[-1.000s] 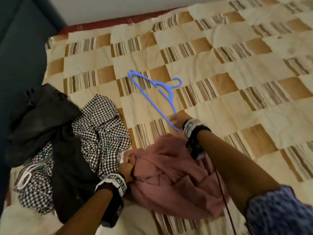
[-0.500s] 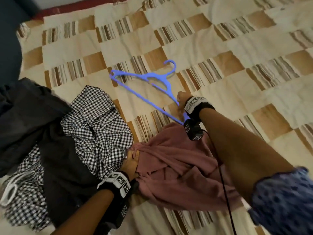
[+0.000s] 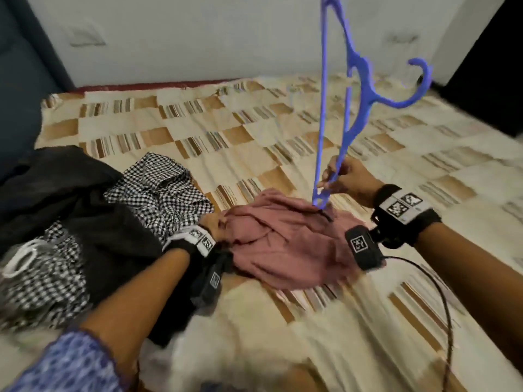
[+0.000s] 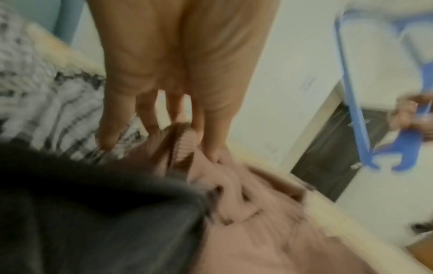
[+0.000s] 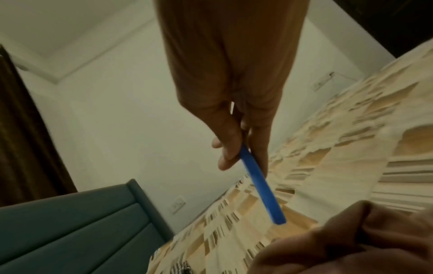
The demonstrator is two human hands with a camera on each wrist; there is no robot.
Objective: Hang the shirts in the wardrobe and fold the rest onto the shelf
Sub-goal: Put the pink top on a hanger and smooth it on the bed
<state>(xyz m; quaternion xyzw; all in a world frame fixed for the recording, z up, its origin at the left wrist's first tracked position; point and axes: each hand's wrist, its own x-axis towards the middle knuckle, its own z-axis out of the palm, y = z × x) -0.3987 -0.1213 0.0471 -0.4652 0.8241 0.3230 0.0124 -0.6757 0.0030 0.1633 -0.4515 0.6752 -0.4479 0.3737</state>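
Above pink shirt (image 3: 285, 244): hanger (image 3: 356, 89), R hand (image 3: 343, 179).

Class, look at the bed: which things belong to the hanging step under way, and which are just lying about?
In use:
blue hanger, gripped by right hand
pink shirt, held by left hand

Lying about:
checked shirt
dark garment
white hanger
bedspread

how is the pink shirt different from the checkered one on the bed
The pink shirt is plain; the checkered shirt has a black-and-white check. The left hand grips the pink shirt; no hand holds the checkered shirt. A dark garment overlaps only the checkered one. Both lie crumpled on the bed.
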